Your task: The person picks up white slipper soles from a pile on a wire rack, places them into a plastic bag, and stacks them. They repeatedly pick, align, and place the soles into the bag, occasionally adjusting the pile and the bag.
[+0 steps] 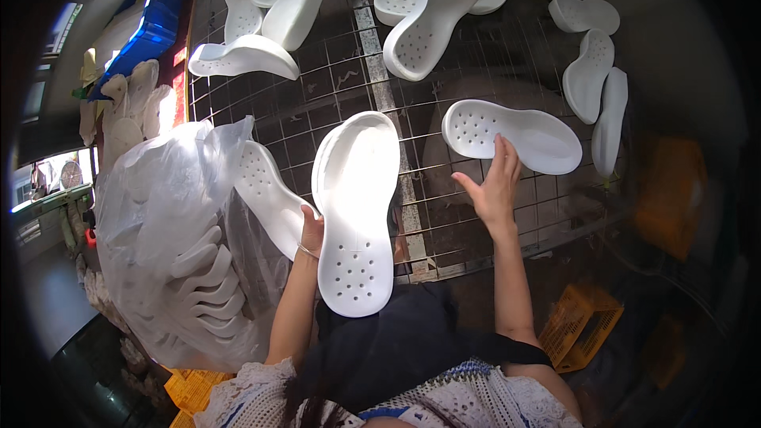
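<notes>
My left hand (311,231) holds a white shoe sole (358,190) in front of me, its end with the small holes toward my body. A second rim along the sole's left edge suggests another one stacked behind it. The thumb shows at the side; the other fingers are hidden behind the sole. To the right, my right hand (497,189) is open, thumb and fingers apart. Its fingertips are at the near edge of another white sole (539,139) lying on the wire rack (436,182); whether they touch it I cannot tell.
A clear plastic bag (151,222) full of white soles stands at the left, with a loose sole (265,194) beside it. Several more soles (432,20) lie along the rack's far side and right edge. Around it are a blue crate (158,20) and a yellow crate (583,325).
</notes>
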`<act>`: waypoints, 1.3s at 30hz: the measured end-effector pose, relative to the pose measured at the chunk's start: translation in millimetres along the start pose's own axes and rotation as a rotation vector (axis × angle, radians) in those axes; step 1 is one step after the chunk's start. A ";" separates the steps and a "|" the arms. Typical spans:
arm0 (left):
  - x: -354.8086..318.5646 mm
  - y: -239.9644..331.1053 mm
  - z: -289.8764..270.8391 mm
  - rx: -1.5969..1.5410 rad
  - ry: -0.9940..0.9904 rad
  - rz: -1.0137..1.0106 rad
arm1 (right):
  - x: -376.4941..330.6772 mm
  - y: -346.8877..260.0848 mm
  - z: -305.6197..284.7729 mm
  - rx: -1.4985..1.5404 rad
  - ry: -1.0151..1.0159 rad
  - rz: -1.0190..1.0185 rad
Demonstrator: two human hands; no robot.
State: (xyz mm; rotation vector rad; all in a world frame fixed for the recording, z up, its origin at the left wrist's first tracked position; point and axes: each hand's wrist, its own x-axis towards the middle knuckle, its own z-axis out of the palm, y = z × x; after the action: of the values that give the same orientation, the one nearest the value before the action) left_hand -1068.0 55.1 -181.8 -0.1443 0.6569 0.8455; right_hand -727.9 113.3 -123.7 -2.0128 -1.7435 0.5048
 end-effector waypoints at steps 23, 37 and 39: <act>-50.9 -18.7 73.6 1.586 0.072 0.322 | -44.9 -159.4 59.8 -0.178 -0.283 -0.021; -292.4 324.8 -2.7 1.534 0.822 0.429 | -33.0 -315.8 48.3 0.775 -1.293 -0.404; -306.2 363.8 42.2 0.925 0.425 0.486 | -30.2 -401.9 79.2 0.671 -1.357 -0.662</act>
State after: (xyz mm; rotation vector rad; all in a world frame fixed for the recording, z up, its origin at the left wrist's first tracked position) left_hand -1461.5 114.9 81.6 0.7157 1.4596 0.8967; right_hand -1109.6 137.6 26.1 -0.4084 -2.1949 2.1072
